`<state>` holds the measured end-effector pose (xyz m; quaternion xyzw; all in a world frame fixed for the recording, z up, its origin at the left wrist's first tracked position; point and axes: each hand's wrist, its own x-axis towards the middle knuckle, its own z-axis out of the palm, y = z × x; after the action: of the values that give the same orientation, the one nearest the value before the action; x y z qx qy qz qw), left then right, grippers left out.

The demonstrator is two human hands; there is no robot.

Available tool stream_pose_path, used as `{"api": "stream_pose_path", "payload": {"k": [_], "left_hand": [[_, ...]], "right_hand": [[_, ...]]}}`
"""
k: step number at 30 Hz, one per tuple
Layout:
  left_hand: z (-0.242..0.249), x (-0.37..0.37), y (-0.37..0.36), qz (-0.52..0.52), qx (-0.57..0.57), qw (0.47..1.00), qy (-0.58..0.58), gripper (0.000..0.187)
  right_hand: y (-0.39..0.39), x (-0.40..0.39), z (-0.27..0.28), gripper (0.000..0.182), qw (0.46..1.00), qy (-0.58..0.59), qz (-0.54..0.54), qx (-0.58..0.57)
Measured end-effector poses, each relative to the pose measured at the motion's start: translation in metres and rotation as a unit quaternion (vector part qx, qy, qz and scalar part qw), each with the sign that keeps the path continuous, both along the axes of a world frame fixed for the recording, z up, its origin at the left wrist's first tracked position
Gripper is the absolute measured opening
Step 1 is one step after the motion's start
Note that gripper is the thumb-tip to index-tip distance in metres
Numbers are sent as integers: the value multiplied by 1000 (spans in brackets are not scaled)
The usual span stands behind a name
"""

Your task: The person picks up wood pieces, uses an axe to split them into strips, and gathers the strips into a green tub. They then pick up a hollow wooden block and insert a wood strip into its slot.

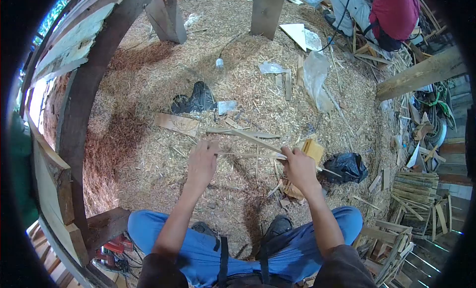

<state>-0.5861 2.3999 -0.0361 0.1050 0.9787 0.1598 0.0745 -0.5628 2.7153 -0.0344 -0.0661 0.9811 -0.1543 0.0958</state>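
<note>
My left hand is closed in a pinch on the end of a thin wooden strip, which runs level across to my right hand. My right hand is closed around that strip's other end and a longer pale wooden stick. This stick slants from the upper left, through the fist, to the lower right. Just behind my right hand is a yellow wooden block. A flat, tapered piece of wood lies on the shavings beyond both hands.
Wood shavings cover the ground. A black plastic bag lies right of my right hand; a board and black boot-like item lie ahead. Another person sits at upper right. Stacked wood strips stand at right, posts ahead.
</note>
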Motion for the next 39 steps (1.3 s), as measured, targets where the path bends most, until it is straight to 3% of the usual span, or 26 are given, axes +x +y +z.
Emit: {"api": "stream_pose_path", "payload": {"k": [5, 7, 8, 10, 11, 13, 15, 17, 19, 20, 22, 23, 25, 27, 29, 32, 35, 39], "left_hand": [[-5, 2, -21, -45, 7, 992, 117, 42], [-6, 4, -24, 78, 7, 996, 49, 43], [-4, 4, -30, 77, 6, 996, 50, 43], [16, 4, -35, 187, 2, 957, -224, 60], [13, 11, -38, 189, 2, 957, -222, 60], [7, 28, -38, 41, -57, 997, -24, 83], [20, 24, -23, 4, -28, 999, 32, 89], [33, 25, -5, -36, 1, 996, 86, 96], [38, 28, 4, -75, -13, 977, 201, 78], [27, 28, -4, -73, -13, 977, 201, 78], [2, 25, -23, -149, 56, 985, 68, 47], [-3, 27, -24, -146, 56, 985, 69, 47], [8, 26, -15, -87, 132, 977, 142, 22], [23, 24, -14, -100, 148, 975, 133, 20], [23, 25, -15, -109, 161, 973, 123, 19], [9, 32, -19, -60, 165, 977, 125, 13], [5, 36, -14, 6, 189, 980, 68, 13], [22, 24, 2, -38, 75, 980, 182, 31]], "right_hand": [[5, -9, 10, 32, 1000, 7, -19, 20], [10, -13, 9, 38, 995, -52, -68, 46], [10, -14, 7, 38, 995, -52, -68, 45], [8, -16, 4, 39, 992, -33, -119, 15], [2, -12, 2, 44, 993, 23, -112, 2], [-19, -10, 10, 47, 993, 3, -112, -44], [-44, -4, 20, 58, 987, -54, -105, -106], [-60, 7, 15, 59, 991, -13, -69, -113], [-74, 18, 10, 57, 990, 68, -3, -122], [-78, 19, 9, 57, 990, 68, -1, -121], [-86, 20, 14, 54, 975, 165, 50, -139], [-86, 19, 15, 50, 970, 175, 60, -157], [-87, 19, 12, 47, 968, 168, 55, -179], [-85, 20, 13, 45, 966, 160, 44, -199], [-85, 19, 17, 34, 982, 54, 45, -177], [-91, 26, 13, 23, 988, 44, 61, -136], [-86, 22, 4, 25, 988, 4, 73, -137], [-89, 23, 2, 16, 982, 7, 59, -177]]}}
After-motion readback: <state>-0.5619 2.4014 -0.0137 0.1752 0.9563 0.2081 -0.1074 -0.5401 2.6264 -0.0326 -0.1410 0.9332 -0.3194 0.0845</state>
